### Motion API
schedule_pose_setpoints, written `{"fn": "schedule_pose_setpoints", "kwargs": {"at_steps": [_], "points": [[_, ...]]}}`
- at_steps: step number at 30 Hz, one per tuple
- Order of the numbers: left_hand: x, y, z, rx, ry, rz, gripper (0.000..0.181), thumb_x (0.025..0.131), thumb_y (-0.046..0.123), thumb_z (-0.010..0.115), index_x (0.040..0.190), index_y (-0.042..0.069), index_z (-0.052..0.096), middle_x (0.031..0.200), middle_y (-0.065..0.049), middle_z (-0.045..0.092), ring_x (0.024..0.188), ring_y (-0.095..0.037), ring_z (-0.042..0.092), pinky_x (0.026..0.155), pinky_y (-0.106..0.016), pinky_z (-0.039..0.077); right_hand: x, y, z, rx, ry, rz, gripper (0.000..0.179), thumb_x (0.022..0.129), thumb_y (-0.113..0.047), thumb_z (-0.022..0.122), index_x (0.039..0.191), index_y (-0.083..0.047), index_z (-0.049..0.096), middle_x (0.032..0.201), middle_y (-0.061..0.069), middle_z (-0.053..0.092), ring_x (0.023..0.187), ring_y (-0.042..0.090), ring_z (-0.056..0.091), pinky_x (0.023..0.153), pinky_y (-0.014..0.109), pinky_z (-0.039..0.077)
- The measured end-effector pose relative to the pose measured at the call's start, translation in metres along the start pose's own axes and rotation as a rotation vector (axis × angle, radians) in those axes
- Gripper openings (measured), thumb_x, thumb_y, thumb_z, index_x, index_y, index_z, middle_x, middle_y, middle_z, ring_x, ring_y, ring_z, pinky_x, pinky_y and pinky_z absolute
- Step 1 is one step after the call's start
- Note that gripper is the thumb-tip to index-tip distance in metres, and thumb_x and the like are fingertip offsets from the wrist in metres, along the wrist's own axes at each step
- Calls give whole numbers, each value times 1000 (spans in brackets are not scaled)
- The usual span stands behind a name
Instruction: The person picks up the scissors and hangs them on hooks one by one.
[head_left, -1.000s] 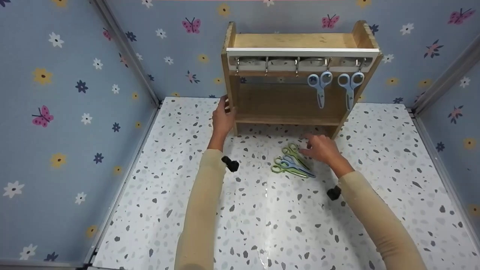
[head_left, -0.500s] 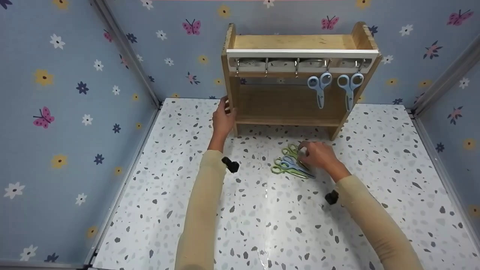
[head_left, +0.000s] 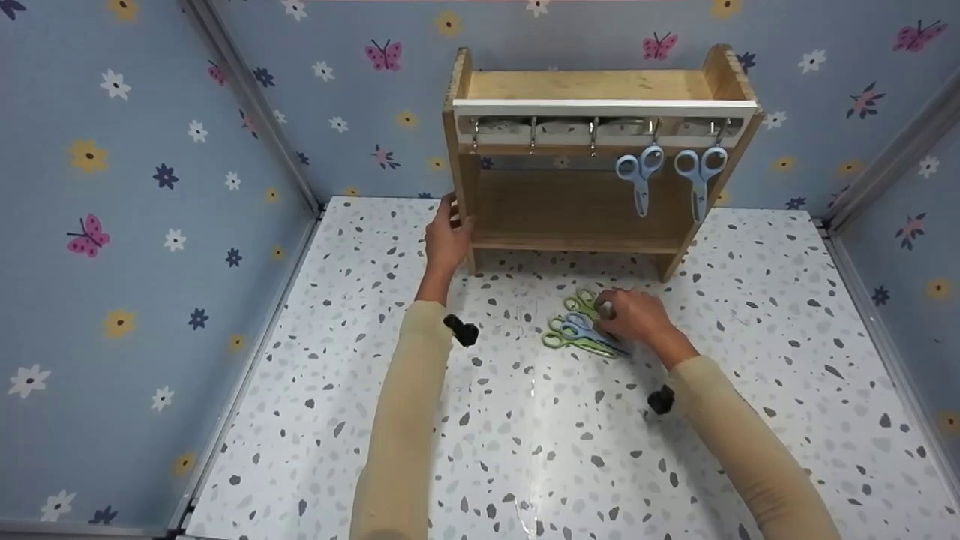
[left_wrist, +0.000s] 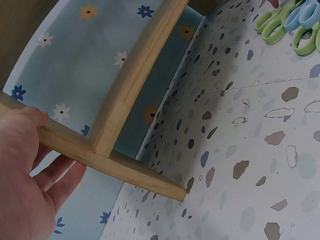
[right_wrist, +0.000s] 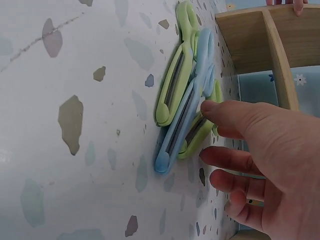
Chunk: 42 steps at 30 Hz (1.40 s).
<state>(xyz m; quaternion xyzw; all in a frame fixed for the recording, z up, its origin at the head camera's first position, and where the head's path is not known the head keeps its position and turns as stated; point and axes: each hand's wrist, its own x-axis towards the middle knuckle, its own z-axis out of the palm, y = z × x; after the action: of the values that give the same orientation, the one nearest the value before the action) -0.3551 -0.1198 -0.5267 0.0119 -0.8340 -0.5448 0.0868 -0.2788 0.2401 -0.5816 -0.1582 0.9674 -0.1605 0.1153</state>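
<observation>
My left hand (head_left: 448, 238) grips the left side panel of a wooden rack (left_wrist: 135, 170), thumb on one face and fingers on the other. Two light blue scissors (head_left: 641, 187) hang by their handles from the rack's two rightmost hooks. Before the rack lies a small pile: blue scissors (right_wrist: 186, 112) between front green scissors (right_wrist: 175, 82) and rear green scissors (right_wrist: 197, 137). My right hand (head_left: 637, 315) is over the pile's right side. Its thumb tip overlaps the rear green scissors in the right wrist view, with the index fingertip close to their blade end and a gap between thumb and fingers.
Along the rack's white rail (head_left: 562, 107), the three left hooks (head_left: 533, 133) carry nothing. A speckled white tabletop (head_left: 525, 450) lies below, enclosed by blue flower-patterned walls (head_left: 150, 300). Black camera mounts (head_left: 463, 330) stick out at both wrists.
My right hand has come down and toward me from beneath the rack's front onto the scissors pile, its fingers drawing in. My left hand keeps its hold on the rack.
</observation>
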Motion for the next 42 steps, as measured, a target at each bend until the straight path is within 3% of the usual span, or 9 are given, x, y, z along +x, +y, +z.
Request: {"fn": "schedule_pose_setpoints", "kwargs": {"at_steps": [11, 18, 24, 32, 42], "points": [[-1, 0, 1, 5, 3, 6, 56, 116, 19, 61, 170, 14, 45, 169, -22, 59, 148, -40, 67, 121, -53, 59, 0, 1, 3, 17, -19, -3, 36, 100, -27, 86, 129, -7, 81, 105, 13, 85, 89, 27, 74, 82, 51, 61], [-1, 0, 1, 22, 14, 12, 57, 116, 17, 60, 170, 10, 45, 166, -24, 61, 146, -42, 68, 119, -54, 60, -2, 0, 3, 11, -17, -3, 36, 100, -28, 84, 128, -5, 80, 100, 13, 84, 81, 24, 65, 78, 49, 58], [0, 0, 0, 22, 9, 2, 56, 116, 17, 60, 170, 11, 45, 167, -24, 60, 147, -42, 67, 120, -55, 60, -2, -1, 4, 4, -20, -3, 34, 100, -27, 84, 125, -4, 80, 108, 14, 85, 86, 25, 69, 85, 54, 61], [-1, 1, 0, 14, 7, 10, 56, 116, 16, 60, 170, 11, 45, 167, -24, 60, 147, -42, 67, 119, -55, 60, -1, -1, 4, 8, -14, -4, 30, 100, -25, 83, 122, -6, 79, 101, 11, 82, 81, 23, 62, 79, 48, 57], [-1, 0, 0, 13, 6, 5, 56, 116, 17, 59, 170, 12, 45, 167, -23, 60, 147, -42, 67, 119, -55, 60, 1, -1, 7, 13, -21, 21, 33, 98, -24, 83, 123, -4, 79, 107, 14, 83, 88, 26, 67, 84, 50, 59]]}}
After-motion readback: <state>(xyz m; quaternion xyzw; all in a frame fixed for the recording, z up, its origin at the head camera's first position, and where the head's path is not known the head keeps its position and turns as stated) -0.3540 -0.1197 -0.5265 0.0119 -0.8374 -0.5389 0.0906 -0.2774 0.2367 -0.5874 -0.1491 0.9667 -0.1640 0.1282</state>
